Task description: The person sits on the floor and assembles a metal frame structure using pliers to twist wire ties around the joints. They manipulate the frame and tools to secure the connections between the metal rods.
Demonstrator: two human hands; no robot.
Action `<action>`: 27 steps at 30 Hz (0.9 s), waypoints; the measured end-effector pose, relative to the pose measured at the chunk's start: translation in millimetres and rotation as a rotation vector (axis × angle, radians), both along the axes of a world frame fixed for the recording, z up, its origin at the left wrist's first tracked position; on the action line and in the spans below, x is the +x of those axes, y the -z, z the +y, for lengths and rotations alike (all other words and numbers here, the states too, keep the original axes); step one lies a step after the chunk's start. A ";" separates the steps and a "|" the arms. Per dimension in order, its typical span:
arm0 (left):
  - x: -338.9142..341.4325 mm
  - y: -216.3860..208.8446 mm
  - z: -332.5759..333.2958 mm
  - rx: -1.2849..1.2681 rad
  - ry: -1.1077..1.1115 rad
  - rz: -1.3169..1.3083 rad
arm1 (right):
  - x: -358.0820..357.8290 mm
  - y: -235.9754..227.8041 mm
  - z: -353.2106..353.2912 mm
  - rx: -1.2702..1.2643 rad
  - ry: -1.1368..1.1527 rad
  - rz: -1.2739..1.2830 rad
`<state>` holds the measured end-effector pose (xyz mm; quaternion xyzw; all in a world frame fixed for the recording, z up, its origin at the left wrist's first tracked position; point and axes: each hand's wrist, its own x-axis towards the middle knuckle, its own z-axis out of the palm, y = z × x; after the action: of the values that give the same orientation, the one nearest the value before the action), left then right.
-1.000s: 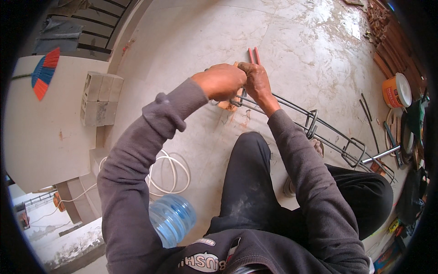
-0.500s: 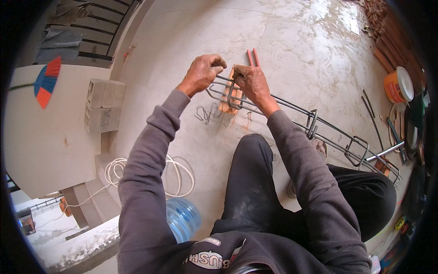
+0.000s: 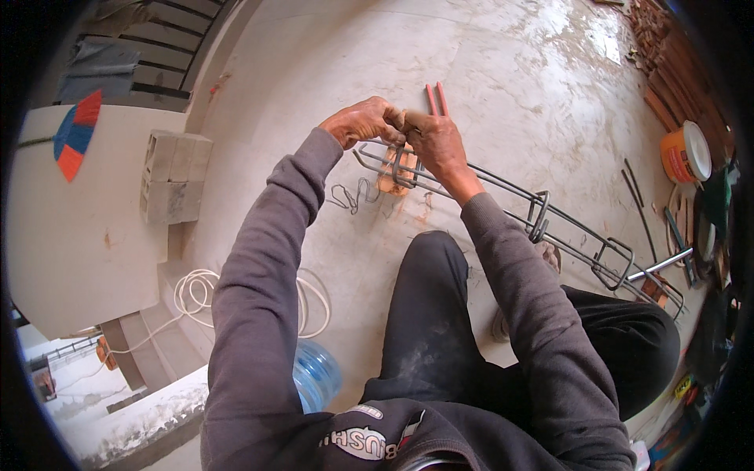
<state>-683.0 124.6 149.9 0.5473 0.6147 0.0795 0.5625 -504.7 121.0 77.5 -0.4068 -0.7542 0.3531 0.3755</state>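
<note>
My left hand (image 3: 363, 122) and my right hand (image 3: 440, 147) meet above the left end of a rebar cage (image 3: 503, 182), fingers closed and tips close together. What they pinch is too small or hidden to make out. Just beneath them is a bent stirrup (image 3: 399, 166) around the long bars. This end of the cage lies over a wooden block (image 3: 386, 182). Two red handles (image 3: 437, 100) stick out beyond my right hand; the rest of that tool is hidden. Several bent pieces of thin wire (image 3: 352, 196) lie on the floor to the left.
The cage runs right past my knees, with more stirrups (image 3: 538, 216) along it. Grey blocks (image 3: 174, 177), a coiled white cable (image 3: 196, 290) and a blue water jug (image 3: 318, 375) are at left. An orange-white bucket (image 3: 686, 153) and loose rods (image 3: 640, 206) lie at right.
My left hand has moved right and slightly down, so its fingers now meet my right hand's fingers. My right hand has stayed almost in place over the stirrup.
</note>
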 end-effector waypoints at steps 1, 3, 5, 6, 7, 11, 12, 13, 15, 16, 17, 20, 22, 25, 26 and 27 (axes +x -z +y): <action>1.7 -0.2 -0.1 -0.004 -0.009 -0.006 | 0.3 1.2 0.2 -0.024 0.007 -0.005; 4.6 -1.3 -1.1 -0.012 -0.028 -0.018 | 0.2 4.4 2.2 -0.040 -0.014 0.004; 10.0 -8.7 -4.1 0.000 -0.047 -0.046 | 0.1 5.4 4.6 -0.027 -0.027 0.018; 12.3 -10.3 -5.9 0.006 -0.057 -0.061 | 0.9 5.9 5.8 -0.007 -0.026 0.025; 12.4 -9.7 -7.7 0.010 -0.082 -0.081 | 0.7 4.5 6.0 -0.014 -0.032 0.031; 14.6 -10.8 -13.8 0.047 -0.154 -0.090 | 1.8 -2.8 4.1 -0.107 -0.051 0.054; 15.8 -13.3 -15.4 0.061 -0.165 -0.074 | 1.1 -5.1 2.9 -0.125 -0.036 0.066; 18.6 -16.7 -15.9 0.065 -0.159 -0.082 | 1.7 -5.9 3.1 -0.142 -0.018 0.074; 23.5 -22.5 -16.2 0.072 -0.147 -0.097 | 3.3 -5.2 3.7 -0.109 0.008 0.080; 21.8 -21.0 -16.9 0.074 -0.157 -0.103 | 2.3 -5.7 2.9 -0.094 0.018 0.088; 19.4 -17.2 -17.6 0.075 -0.166 -0.110 | 1.4 -6.2 1.9 -0.079 0.041 0.064; 18.0 -14.1 -19.4 0.076 -0.175 -0.114 | 2.1 -11.8 -3.3 0.001 0.126 0.002; 20.5 -14.3 -18.3 0.068 -0.173 -0.101 | 10.0 -19.4 -3.4 0.104 0.208 -0.023; 24.7 -14.3 -13.6 0.075 -0.180 -0.111 | 26.6 -27.7 18.0 0.134 -0.096 0.010; 21.0 -9.9 -16.3 0.093 -0.200 -0.139 | 28.3 -37.4 20.0 0.065 -0.219 0.044; 18.2 -6.2 -18.6 0.111 -0.219 -0.168 | 30.4 -47.1 22.5 -0.012 -0.335 0.074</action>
<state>-664.8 106.0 156.2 0.4987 0.6163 0.2199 0.5685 -474.3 143.4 124.6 -0.2642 -0.7952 0.4298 0.3362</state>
